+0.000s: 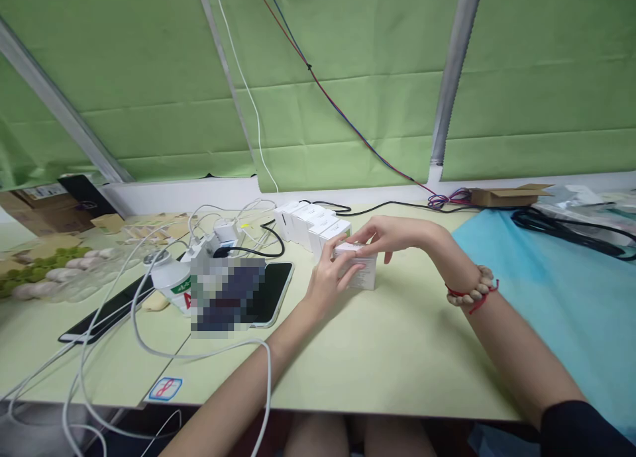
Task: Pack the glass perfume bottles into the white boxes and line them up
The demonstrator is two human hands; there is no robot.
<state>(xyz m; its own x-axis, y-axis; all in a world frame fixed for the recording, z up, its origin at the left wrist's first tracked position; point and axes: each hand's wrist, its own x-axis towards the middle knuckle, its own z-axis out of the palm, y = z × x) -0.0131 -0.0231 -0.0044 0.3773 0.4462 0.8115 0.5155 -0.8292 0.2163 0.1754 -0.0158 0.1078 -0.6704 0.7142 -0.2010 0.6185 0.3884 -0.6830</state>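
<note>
A small white box stands on the pale green table in front of me. My left hand grips its left side, fingers curled round it. My right hand reaches over from the right, thumb and fingers pinching the box's top edge. A bead bracelet with red cord sits on my right wrist. Just behind the box stands a row of several similar white boxes.
Left of my hands lie a dark phone, another phone, a white jar, chargers and tangled white cables. A blue cloth covers the table's right side, with black cable and a cardboard box behind. Green blinds hang at the back.
</note>
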